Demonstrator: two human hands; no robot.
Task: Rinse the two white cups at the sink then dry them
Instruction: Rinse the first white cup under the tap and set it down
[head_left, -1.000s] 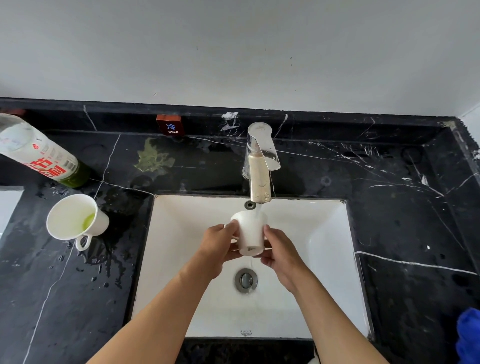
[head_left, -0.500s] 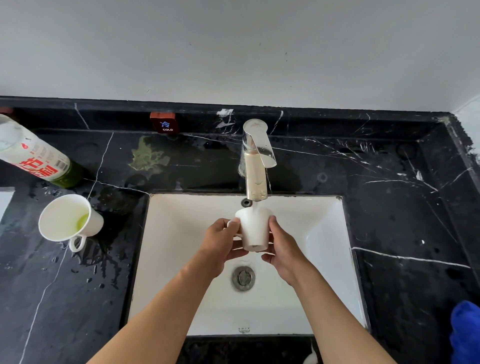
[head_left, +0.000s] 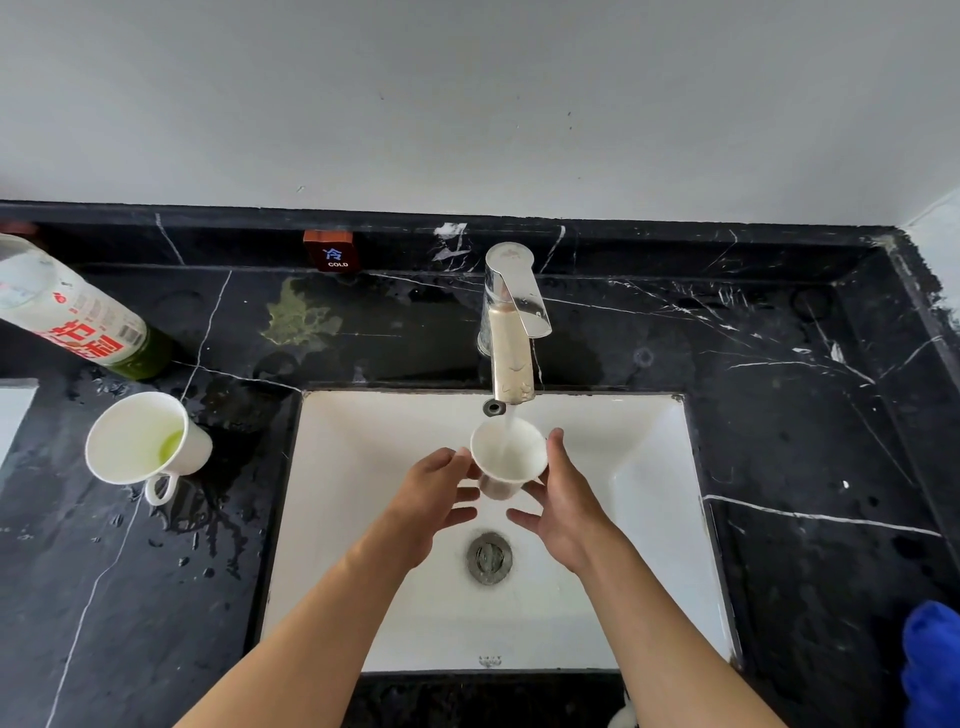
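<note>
I hold a white cup (head_left: 506, 456) upright over the white sink (head_left: 649, 519), directly under the chrome faucet (head_left: 511, 332). Water runs from the spout into the cup. My left hand (head_left: 434, 499) grips its left side and my right hand (head_left: 566, 499) its right side, fingers spread below. A second white cup (head_left: 140, 441) with a handle stands on the wet black counter left of the sink, with green liquid at its bottom.
A bottle with a red-and-white label (head_left: 78, 317) leans at the far left. A small "COLD" sign (head_left: 332, 252) sits on the back ledge. The black marble counter (head_left: 805, 415) surrounds the sink. A blue cloth (head_left: 932, 670) shows at the lower right edge. The drain (head_left: 488, 557) is below my hands.
The cup was bottom-up toward me a second ago; now it is turned mouth up and water pours into it. My fingers have loosened and spread.
</note>
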